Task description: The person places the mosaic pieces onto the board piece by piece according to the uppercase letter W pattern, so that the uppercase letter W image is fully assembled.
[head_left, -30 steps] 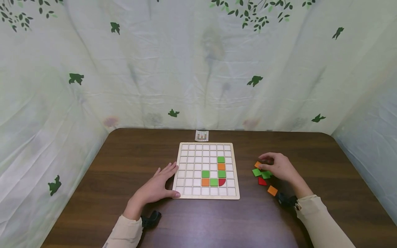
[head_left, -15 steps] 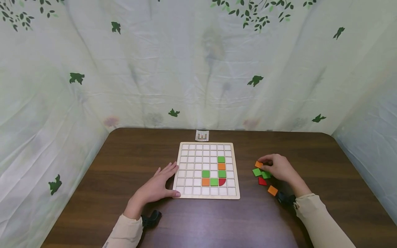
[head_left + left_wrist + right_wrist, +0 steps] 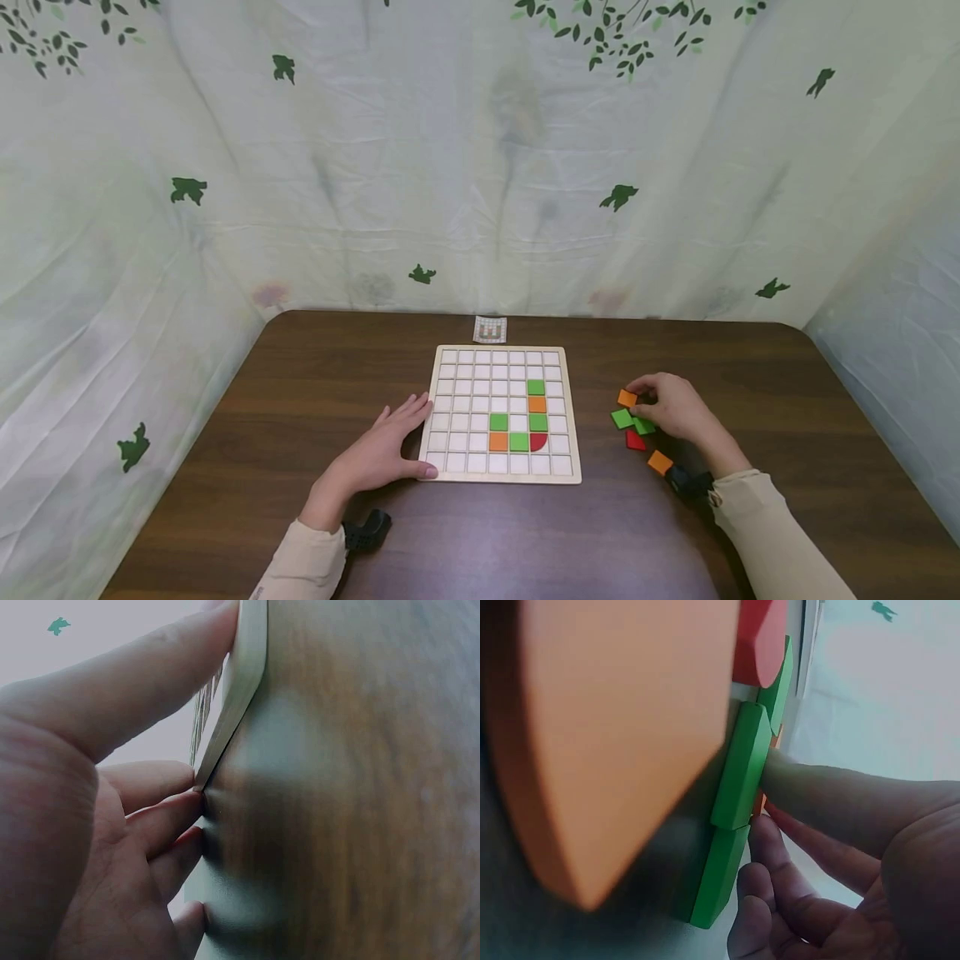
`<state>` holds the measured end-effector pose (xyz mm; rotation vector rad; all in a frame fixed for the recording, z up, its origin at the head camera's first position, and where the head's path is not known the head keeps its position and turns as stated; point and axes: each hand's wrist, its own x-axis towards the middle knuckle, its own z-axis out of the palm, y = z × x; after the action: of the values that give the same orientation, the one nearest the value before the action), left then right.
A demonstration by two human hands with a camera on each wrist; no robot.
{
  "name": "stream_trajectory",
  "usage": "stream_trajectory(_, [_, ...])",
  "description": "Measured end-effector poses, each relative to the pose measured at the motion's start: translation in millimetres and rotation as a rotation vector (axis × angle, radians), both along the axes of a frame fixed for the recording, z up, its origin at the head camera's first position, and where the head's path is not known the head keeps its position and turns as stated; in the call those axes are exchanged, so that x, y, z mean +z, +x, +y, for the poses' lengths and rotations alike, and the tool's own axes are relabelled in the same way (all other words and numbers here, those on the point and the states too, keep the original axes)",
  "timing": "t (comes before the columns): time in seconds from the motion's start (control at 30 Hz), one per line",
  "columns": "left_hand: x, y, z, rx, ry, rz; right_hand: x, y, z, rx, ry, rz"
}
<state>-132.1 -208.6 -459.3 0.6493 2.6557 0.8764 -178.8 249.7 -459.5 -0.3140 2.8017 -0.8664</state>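
My left hand [image 3: 375, 454] rests against the left edge of a white gridded wooden board [image 3: 480, 372]. Its thumb touches the near-left corner and its fingers lie fairly straight along the side. On the board sit green and orange square tiles and a red rounded piece [image 3: 538, 442]. To the right, my right hand [image 3: 671, 404] pinches an orange tile [image 3: 627, 398] between thumb and fingers. In the right wrist view the green tiles [image 3: 739, 769] partly hide that tile. Just below it lie green tiles [image 3: 622, 418] and a red piece [image 3: 635, 440].
Another orange tile [image 3: 660, 462] lies beside the right wrist camera and looms large in the right wrist view. A small card with a printed pattern [image 3: 490, 329] is behind the board. A pale curtain [image 3: 480, 167] hangs behind the brown table [image 3: 337, 358].
The right thumb and fingers have closed on the orange tile at the top of the loose group, and it has shifted slightly. The left hand and the board stay in place.
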Motion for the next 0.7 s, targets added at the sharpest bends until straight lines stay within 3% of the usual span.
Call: stream_trajectory(0.7, [-2.0,-0.1,-0.4,0.01,-0.004,-0.007,4.4,2.4,-8.2,0.016,0.007,0.054])
